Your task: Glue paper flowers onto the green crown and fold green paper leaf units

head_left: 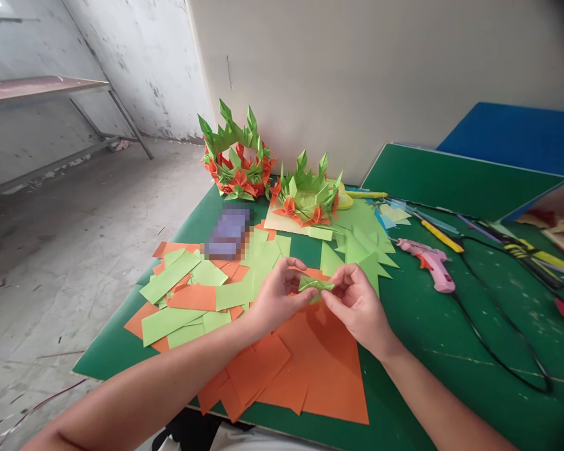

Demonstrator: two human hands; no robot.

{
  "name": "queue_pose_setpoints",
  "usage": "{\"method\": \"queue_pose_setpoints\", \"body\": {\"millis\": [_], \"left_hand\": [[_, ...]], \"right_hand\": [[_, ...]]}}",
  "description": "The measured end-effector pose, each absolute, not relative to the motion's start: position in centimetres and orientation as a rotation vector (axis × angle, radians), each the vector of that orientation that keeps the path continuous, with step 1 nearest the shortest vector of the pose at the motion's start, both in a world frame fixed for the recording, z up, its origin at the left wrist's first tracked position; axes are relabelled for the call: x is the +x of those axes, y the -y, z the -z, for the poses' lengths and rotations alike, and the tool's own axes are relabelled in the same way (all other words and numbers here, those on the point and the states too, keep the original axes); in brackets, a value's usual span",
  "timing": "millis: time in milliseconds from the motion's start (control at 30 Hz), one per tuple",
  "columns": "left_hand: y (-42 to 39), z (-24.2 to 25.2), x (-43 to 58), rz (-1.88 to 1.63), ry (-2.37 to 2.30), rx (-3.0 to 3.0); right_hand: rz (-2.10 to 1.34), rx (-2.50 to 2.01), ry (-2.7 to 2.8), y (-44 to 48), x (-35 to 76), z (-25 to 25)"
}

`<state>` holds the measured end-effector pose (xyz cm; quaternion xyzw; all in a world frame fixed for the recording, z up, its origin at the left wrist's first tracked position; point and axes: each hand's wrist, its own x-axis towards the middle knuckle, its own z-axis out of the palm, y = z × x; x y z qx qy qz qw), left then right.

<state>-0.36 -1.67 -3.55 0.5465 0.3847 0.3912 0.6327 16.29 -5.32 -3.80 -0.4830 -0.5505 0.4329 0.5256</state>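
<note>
Between my two hands is a small folded piece of light green paper (pixel 316 285), held above the orange sheets. My left hand (pixel 282 289) pinches its left end between thumb and fingers. At the other end, my right hand (pixel 355 300) grips the paper's tip with thumb and forefinger. Beneath them spreads a large orange paper sheet (pixel 329 369) with smaller orange pieces on its left. Cut green strips (pixel 173 275) and orange strips lie in a loose pile to the left. Two folded-paper crowns, a taller one (pixel 237 156) and a lower one (pixel 308 197), stand behind my hands.
A pink glue gun (pixel 430 263) with a black cord lies on the green table (pixel 404 376) at right. Beyond it are a yellow-handled cutter (pixel 442 236) and pliers (pixel 531 257). A blurred-out phone-like object (pixel 228 232) rests on the left papers. Green board (pixel 451 178) leans behind.
</note>
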Motion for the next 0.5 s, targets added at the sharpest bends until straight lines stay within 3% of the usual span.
{"method": "queue_pose_setpoints", "body": {"millis": [200,400,500], "left_hand": [[1.7,3.1,-0.5,-0.911,-0.882,1.295],[1.9,3.2,-0.6,-0.901,-0.941,1.362],[1.9,3.3,-0.6,-0.901,-0.937,1.386]], "right_hand": [[-0.928,-1.157,1.498,5.4,16.5,4.0],[-0.517,-1.203,1.695,5.4,16.8,3.2],[-0.484,-1.241,1.750,5.4,16.8,2.9]]}}
